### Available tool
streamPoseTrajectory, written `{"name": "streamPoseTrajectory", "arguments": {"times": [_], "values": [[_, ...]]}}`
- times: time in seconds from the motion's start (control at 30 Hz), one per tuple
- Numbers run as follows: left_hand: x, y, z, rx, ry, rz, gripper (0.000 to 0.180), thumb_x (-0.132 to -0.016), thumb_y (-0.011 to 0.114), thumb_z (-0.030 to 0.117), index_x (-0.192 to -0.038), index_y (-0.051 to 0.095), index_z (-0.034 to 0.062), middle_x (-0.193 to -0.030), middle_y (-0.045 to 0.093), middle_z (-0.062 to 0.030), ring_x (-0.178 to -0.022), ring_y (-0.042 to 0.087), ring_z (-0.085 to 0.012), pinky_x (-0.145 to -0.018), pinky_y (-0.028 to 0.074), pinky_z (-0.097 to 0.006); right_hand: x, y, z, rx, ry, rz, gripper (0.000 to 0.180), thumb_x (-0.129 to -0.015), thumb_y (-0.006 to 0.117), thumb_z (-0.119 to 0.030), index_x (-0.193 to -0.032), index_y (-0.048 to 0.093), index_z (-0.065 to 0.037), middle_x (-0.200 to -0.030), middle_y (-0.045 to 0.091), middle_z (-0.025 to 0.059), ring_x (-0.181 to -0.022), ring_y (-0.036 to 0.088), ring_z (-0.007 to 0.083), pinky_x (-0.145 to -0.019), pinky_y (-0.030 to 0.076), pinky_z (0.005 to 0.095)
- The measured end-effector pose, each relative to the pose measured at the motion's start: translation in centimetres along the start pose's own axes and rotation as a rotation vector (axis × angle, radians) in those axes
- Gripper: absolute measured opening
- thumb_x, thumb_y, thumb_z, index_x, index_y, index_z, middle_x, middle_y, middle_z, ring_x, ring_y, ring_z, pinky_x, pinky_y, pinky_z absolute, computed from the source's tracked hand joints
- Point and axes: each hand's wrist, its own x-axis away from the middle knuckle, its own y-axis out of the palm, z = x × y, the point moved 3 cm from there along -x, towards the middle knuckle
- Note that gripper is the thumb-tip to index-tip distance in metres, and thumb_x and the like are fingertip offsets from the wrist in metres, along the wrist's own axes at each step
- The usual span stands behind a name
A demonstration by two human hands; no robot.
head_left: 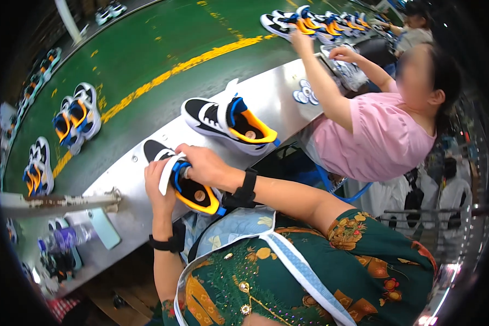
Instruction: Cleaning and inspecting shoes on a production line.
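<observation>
A black and white sneaker (193, 196) with a yellow lining and blue trim sits on the metal bench in front of me. My left hand (158, 187) is closed round its left side, by the white strap (169, 173) that stands up across the shoe. My right hand (205, 164) is bent over the shoe's opening, its fingers at the blue tongue; the fingertips are partly hidden inside. Just beyond lies a matching sneaker (209, 127), its opening toward me and its white strap sticking up.
The metal bench (282, 84) runs beside a green conveyor (146, 49) carrying several sneakers (75, 117). To the right, a person in pink (383, 130) reaches toward more shoes. Round white pieces (305, 93) lie near that person. A metal bar (65, 204), bottle (70, 238) and phone (104, 228) are at left.
</observation>
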Motion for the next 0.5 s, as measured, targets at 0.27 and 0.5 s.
{"name": "streamPoseTrajectory", "arguments": {"times": [0.27,0.5], "values": [[0.1,-0.2,-1.7,-0.009,-0.137,-0.092,0.021,-0.081,0.051,0.008,-0.097,0.064,0.0034,-0.093,0.061,-0.0116,-0.089,0.054,-0.0296,-0.082,0.043,-0.036,1.4,-0.4,-0.9,0.203,-0.199,-0.111,0.061,-0.074,0.062,0.002,-0.131,0.044,-0.006,-0.094,0.056,0.0216,-0.084,0.060,0.0406,-0.071,0.050,0.0455],[0.9,-0.5,0.8,0.524,-0.321,-0.178,0.034,-0.084,0.052,0.006,-0.116,0.063,0.0056,-0.116,0.060,-0.0132,-0.110,0.056,-0.0281,-0.099,0.039,-0.032,3.6,-2.1,-0.3,0.098,-0.187,-0.166,0.079,-0.071,0.065,-0.001,-0.142,0.033,-0.008,-0.098,0.054,0.0232,-0.086,0.057,0.0396,-0.074,0.050,0.0440]]}}
